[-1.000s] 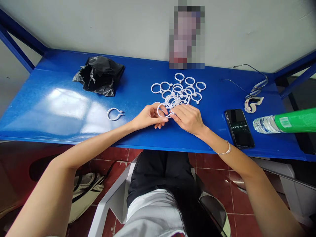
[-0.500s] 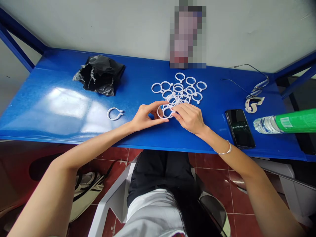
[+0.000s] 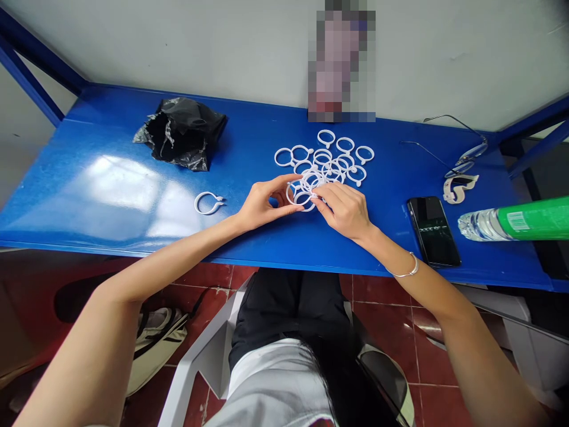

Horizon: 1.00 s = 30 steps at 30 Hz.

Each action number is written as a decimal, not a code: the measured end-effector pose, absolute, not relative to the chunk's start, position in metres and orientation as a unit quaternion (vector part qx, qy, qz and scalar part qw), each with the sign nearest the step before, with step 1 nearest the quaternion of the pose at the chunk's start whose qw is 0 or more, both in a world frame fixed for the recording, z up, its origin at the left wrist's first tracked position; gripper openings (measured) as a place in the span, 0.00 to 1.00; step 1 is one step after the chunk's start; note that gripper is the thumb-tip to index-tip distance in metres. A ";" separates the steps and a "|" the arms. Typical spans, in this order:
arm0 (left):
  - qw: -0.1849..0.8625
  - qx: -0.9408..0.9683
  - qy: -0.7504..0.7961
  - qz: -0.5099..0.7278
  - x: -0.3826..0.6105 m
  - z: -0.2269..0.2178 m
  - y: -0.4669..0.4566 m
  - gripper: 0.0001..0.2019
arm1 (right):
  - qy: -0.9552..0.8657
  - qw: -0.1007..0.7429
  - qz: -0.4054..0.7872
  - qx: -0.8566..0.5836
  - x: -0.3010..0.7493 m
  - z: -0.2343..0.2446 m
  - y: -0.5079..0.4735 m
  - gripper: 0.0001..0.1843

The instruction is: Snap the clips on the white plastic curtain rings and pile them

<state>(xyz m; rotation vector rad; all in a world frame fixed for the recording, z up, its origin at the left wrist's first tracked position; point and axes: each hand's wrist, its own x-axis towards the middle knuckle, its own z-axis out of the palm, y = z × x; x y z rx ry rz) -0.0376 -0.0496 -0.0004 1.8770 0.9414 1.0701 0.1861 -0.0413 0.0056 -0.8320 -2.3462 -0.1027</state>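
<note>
Between both hands is a white plastic curtain ring [image 3: 288, 196], held just above the blue table. My left hand [image 3: 263, 203] grips its left side, thumb below and fingers above. On the opposite side, my right hand [image 3: 341, 206] pinches the ring near its clasp, which the fingertips partly hide. Right behind and beneath the hands lies a loose pile of similar white rings [image 3: 322, 158], several overlapping. One separate ring [image 3: 195, 204] rests to the left of my left hand, its clasp ends apart.
A torn black plastic bag [image 3: 189, 127] lies at the back left of the blue table [image 3: 249, 139]. To the right are a phone [image 3: 433, 231], eyeglasses [image 3: 469, 155], a white strap-like item [image 3: 457, 191] and a bottle with a green label [image 3: 528, 218]. A blurred object [image 3: 338, 65] stands at the back.
The held ring has turned and tilted slightly between my fingers. My right fingertips have shifted a little at its clasp; both hands keep their hold.
</note>
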 end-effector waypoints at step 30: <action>0.226 0.810 0.364 0.402 -0.040 -0.002 -0.047 0.27 | -0.892 0.311 -0.037 -0.325 0.186 0.005 -0.043 0.14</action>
